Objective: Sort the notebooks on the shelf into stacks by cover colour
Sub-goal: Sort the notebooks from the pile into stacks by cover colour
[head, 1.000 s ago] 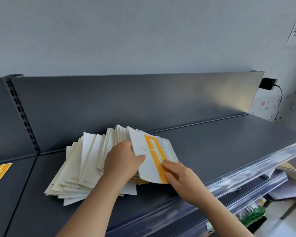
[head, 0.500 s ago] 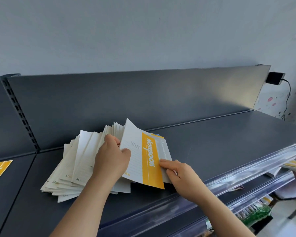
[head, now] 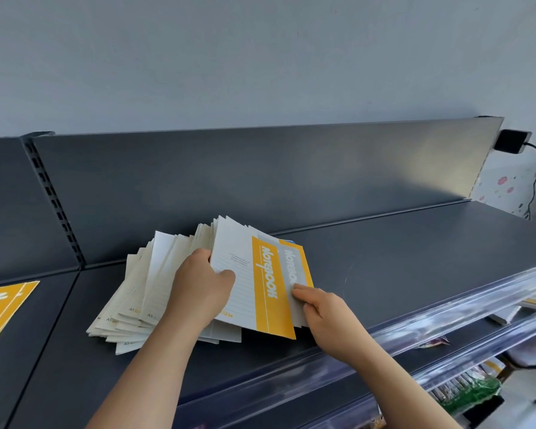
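Gripping the yellow notebook (head: 266, 289) by its 9 o'clock long edge: my left hand (head: 198, 286) has its thumb on the lined cover and its fingers curled round the edge. My right hand (head: 325, 311) pinches the 5 o'clock corner of the grey notebook (head: 291, 274) just beneath it. Both notebooks sit at the 3 o'clock end of the fanned pile (head: 143, 298), mid-shelf (head: 415, 274).

Step in hand, by my reading: separate yellow from grey.

Method note: keep the grey one pinned flat with the right hand while the left peels only the top cover away. These are thin and slippery, so two may come away together; check the edge before carrying.

Orientation: the yellow notebook's long axis runs from 11 o'clock, far end, to 5 o'clock, near end. Its near end is tilted up off the pile. The yellow band is along the 3 o'clock side, with the title reading down it towards me.

Likely destination: the yellow cover (head: 3, 311) lying at 9 o'clock on the neighbouring shelf section. Lay it there with the band aligned.
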The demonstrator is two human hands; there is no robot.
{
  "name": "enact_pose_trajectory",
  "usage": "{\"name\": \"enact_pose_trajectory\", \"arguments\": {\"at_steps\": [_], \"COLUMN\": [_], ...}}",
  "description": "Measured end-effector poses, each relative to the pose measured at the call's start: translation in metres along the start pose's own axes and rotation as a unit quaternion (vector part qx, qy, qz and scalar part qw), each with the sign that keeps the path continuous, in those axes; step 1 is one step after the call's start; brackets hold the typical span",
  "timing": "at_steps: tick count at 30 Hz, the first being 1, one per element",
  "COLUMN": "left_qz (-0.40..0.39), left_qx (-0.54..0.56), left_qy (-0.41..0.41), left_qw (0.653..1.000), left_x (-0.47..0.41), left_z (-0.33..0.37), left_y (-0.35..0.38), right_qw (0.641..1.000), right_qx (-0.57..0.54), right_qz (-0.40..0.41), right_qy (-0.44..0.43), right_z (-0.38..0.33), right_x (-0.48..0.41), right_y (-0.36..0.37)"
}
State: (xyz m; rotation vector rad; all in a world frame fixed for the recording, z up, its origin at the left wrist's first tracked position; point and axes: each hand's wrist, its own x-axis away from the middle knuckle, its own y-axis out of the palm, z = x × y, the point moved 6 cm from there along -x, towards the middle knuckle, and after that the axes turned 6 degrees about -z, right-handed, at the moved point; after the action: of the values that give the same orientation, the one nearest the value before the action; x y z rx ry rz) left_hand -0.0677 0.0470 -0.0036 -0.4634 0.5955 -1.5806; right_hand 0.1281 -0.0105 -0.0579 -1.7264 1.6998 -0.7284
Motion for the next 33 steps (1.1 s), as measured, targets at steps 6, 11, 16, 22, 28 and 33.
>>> {"name": "enact_pose_trajectory", "arguments": {"at_steps": [6,11,16,22,28,33], "left_qz": [-0.002,0.006,0.03,0.105,0.184,0.252], "left_qx": [0.001,0.036,0.128,0.185,0.164,0.163], "left_qy": [0.001,-0.001,0.016,0.027,-0.003,-0.038], "left_qw": [1.0,0.999,0.991,0.977,0.969,0.953], "left_x": [0.005,0.008,0.015,0.034,0.062,0.102], "left_z": [0.003,0.001,-0.004,-0.018,-0.061,-0.108], "left_y": [0.0,-0.002,-0.011,-0.048,-0.103,-0.167], "right_qw": [0.999,0.996,0.987,0.963,0.958,0.953], "right_qx": [-0.032,-0.082,-0.155,-0.254,-0.254,-0.238], "right_qz": [-0.016,0.033,0.036,0.084,0.056,-0.003], "right_qy": [0.002,0.016,0.005,-0.047,-0.123,-0.189], "right_z": [0.004,0.008,-0.003,-0.046,-0.111,-0.183], "right_x": [0.002,0.004,-0.002,-0.013,-0.021,-0.018], "right_y": [0.004,-0.005,0.0,0.003,0.039,0.091]}}
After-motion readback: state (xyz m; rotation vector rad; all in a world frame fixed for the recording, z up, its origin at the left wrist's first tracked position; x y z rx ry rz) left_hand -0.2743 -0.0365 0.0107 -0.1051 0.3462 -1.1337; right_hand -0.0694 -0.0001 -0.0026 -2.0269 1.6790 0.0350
